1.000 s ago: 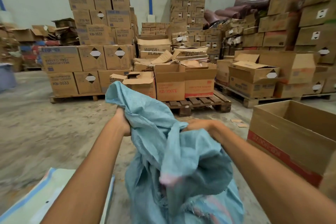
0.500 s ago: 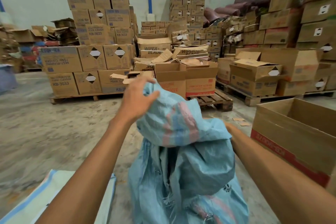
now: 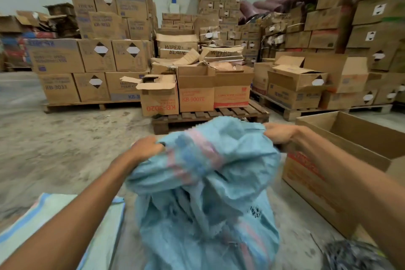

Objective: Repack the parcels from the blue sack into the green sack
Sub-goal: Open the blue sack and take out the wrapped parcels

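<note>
Green sack (image 3: 43, 215): lies flat on the floor, left of the blue sack (image 3: 208, 193), just beside its base, partly hidden by the left forearm.
Left hand (image 3: 146, 149): fingers curled into the left side of the blue sack's bunched top, grasping the fabric.
Blue sack: upright on the floor, top crumpled and folded over, pink stripe across it, frayed hole on its right side.
Pallet (image 3: 241, 114): behind the blue sack, loaded with cartons.
Right hand (image 3: 280, 133): clenched on the right side of the blue sack's top.
Box (image 3: 350, 138): open, right of the blue sack, near it.
</note>
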`<state>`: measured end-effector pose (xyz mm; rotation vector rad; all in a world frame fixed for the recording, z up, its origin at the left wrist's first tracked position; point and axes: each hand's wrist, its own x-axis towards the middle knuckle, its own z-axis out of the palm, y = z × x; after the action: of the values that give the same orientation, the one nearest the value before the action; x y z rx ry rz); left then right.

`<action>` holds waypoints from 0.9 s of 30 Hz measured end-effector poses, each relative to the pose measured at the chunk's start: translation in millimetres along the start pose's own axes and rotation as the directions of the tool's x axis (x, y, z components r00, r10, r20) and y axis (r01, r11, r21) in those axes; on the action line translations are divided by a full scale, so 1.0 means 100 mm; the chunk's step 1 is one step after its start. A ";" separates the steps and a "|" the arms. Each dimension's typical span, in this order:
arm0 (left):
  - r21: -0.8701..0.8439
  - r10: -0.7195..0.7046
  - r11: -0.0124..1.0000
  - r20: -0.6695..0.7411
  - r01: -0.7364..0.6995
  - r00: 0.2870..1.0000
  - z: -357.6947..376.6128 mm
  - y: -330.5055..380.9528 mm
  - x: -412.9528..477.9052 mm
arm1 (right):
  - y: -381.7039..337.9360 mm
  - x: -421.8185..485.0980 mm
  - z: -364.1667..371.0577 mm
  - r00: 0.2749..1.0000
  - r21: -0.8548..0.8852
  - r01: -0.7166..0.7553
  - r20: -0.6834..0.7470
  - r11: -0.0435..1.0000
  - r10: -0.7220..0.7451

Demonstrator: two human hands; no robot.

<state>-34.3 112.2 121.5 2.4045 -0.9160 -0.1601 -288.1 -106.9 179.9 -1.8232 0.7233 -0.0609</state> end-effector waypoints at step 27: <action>-0.761 -0.183 0.255 0.568 0.597 0.802 -0.07 0.29 0.06 | 0.75 0.51 0.61 0.890 0.921 -0.138 -0.047 0.366 0.454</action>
<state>-44.4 94.1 143.2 1.3966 -0.1247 -1.0818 -256.8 -96.2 75.6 -0.5780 0.9749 -0.4206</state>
